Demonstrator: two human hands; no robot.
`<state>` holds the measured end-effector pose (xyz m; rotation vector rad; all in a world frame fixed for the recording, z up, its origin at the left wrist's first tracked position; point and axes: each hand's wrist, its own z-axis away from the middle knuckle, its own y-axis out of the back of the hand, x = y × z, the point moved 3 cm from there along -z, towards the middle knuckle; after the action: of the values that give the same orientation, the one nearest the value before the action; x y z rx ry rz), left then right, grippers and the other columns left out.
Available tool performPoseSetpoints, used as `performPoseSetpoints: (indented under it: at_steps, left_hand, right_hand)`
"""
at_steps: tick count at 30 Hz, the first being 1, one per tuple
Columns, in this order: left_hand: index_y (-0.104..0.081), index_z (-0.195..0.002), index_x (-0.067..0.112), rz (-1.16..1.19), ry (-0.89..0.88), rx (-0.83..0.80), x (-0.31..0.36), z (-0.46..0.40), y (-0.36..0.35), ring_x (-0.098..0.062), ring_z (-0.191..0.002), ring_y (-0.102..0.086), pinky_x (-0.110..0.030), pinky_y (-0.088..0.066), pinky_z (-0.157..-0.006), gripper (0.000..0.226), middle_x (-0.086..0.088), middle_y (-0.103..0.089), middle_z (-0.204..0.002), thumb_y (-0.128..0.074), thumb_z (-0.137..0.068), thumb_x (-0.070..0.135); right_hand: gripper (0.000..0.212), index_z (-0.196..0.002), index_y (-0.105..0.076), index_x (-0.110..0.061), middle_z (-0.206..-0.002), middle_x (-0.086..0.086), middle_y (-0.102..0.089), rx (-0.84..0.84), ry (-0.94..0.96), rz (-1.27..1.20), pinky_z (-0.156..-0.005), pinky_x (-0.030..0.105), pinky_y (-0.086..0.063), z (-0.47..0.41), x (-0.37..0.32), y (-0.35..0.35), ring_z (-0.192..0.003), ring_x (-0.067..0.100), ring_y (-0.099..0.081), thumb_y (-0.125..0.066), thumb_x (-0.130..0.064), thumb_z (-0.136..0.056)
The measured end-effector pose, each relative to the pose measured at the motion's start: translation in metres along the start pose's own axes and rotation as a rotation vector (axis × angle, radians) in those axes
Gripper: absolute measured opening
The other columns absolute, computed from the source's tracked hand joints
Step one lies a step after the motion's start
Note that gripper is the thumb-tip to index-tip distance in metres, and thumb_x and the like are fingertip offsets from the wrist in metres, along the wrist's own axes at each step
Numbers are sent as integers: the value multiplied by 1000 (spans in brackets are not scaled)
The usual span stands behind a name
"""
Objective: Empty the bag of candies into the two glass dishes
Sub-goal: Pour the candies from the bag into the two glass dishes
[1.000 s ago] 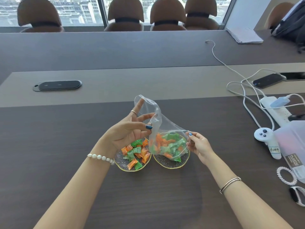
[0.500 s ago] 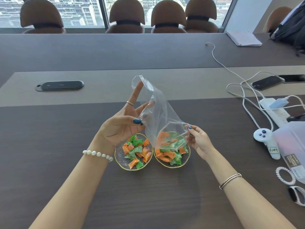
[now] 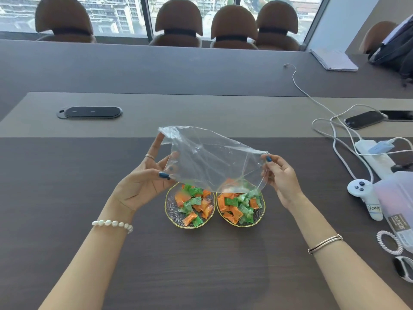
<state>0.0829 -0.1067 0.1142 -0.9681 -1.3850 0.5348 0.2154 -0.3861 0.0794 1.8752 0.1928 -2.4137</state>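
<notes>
A clear plastic bag (image 3: 207, 157) hangs stretched between both hands above two gold-rimmed glass dishes. My left hand (image 3: 147, 177) pinches the bag's left edge; my right hand (image 3: 279, 175) pinches its right corner. I see no candy inside the bag. The left dish (image 3: 171, 211) and the right dish (image 3: 262, 217) stand side by side on the dark table, touching or nearly so. Each holds a heap of orange and green wrapped candies (image 3: 193, 204). The bag's lower edge hangs just over the far rims of both dishes.
To the right lie a white controller (image 3: 363, 195), a translucent plastic box (image 3: 397, 204), a power strip (image 3: 373, 157) with white cables, a coiled hair tie (image 3: 390, 242) and a phone (image 3: 364, 119). A black flat pad (image 3: 89, 112) sits at the far left. Chairs line the far side.
The bag has been lifted off the right dish and pulled out wide between the hands. The candies it held now lie in the right dish.
</notes>
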Motion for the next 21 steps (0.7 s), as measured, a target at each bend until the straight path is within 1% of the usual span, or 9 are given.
performPoseSetpoints:
  at_steps: [1,3,5,8,11,12,15,17,21]
  left_hand:
    - [-20,-146,33,-96,-35,-8,5,6,2,-31,-96,-63,-43,-51,-86,85,-24,-56,-128,-33,-82,-21]
    - [-29,-143,35,-174,20,239,15,25,20,-18,-78,-66,-32,-56,-71,99,-12,-68,-111,-68,-64,-9]
    - [-44,-135,35,-266,-9,436,24,44,36,-13,-66,-62,-27,-54,-60,102,-6,-69,-100,-82,-45,5]
    - [-51,-128,32,-252,-49,639,37,65,50,-11,-65,-61,-23,-50,-52,70,-1,-67,-92,-71,-63,13]
    - [-58,-109,29,-495,-77,839,57,83,57,-5,-55,-58,-18,-46,-47,28,10,-69,-76,-62,-81,29]
    - [-57,-104,29,-604,-73,878,63,89,64,-5,-55,-57,-18,-45,-48,21,11,-69,-75,-61,-84,33]
    - [-55,-104,25,-780,-113,999,84,109,85,2,-58,-62,-16,-48,-52,19,2,-66,-84,-62,-86,24]
    - [-52,-112,23,-834,-166,1064,99,124,104,4,-56,-62,-13,-47,-49,26,0,-62,-80,-59,-88,14]
    - [-47,-116,30,-865,-206,1144,126,162,143,-6,-57,-49,-14,-45,-47,34,0,-55,-76,-55,-89,9]
  right_hand:
    - [25,-88,-65,-24,-70,-3,-56,1,21,18,-59,20,-47,2,-2,-8,-57,7,-52,-45,-9,-93]
    - [26,-88,-64,-25,-70,-2,-56,1,59,44,-58,19,-47,6,-6,-26,-57,6,-52,-45,-8,-93]
    - [25,-89,-63,-25,-70,-1,-56,-2,96,80,-58,19,-47,11,-9,-48,-55,3,-53,-45,-8,-93]
    - [26,-88,-62,-25,-70,-1,-55,-34,142,91,-54,14,-46,19,-9,-84,-51,-3,-53,-44,-6,-93]
    - [26,-89,-62,-24,-72,0,-55,-80,165,99,-54,11,-46,23,-5,-121,-52,-4,-53,-44,-5,-93]
    - [26,-90,-63,-23,-72,0,-55,-97,167,102,-55,12,-46,23,-2,-134,-53,-2,-53,-44,-5,-93]
    - [27,-88,-64,-25,-73,2,-57,-130,165,128,-58,15,-47,21,8,-176,-55,0,-53,-46,-5,-92]
    - [24,-90,-64,-22,-75,2,-58,-151,159,138,-58,14,-47,21,16,-206,-56,-2,-55,-47,-5,-92]
    - [17,-97,-63,-14,-72,3,-57,-188,147,173,-54,14,-46,17,37,-271,-50,-1,-53,-50,-5,-90]
